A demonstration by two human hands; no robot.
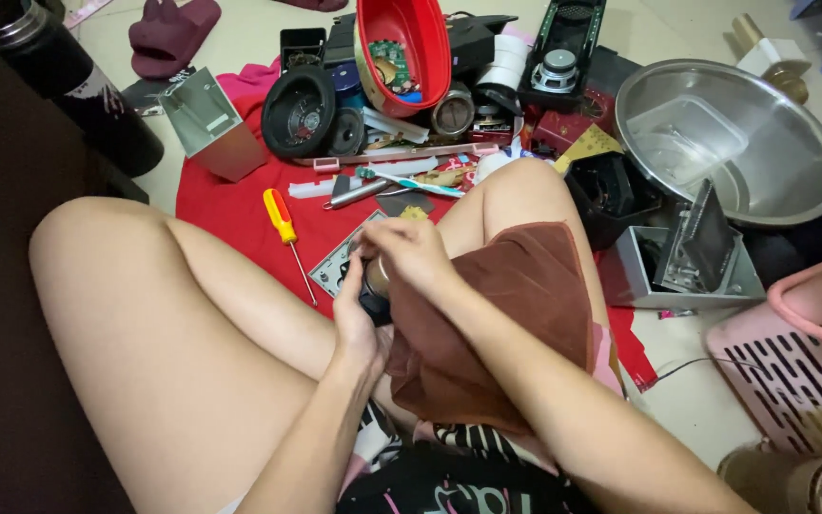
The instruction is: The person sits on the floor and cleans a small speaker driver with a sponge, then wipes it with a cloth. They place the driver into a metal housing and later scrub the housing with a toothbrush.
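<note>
Brown cloth (506,314) on lap; left hand (359,319) and right hand (411,252) both clamped on small dark round part (376,286)

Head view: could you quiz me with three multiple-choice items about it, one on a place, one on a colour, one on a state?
1. Where does the screwdriver lie?
A. on the red cloth
B. in the steel bowl
C. in the pink basket
2. What colour is the towel on the lap?
A. blue
B. brown
C. white
3. What are the hands doing?
A. resting apart
B. both gripping one small dark round part
C. holding the screwdriver

A: it lies on the cloth. B: the towel is brown. B: left hand and right hand meet on it.
</note>
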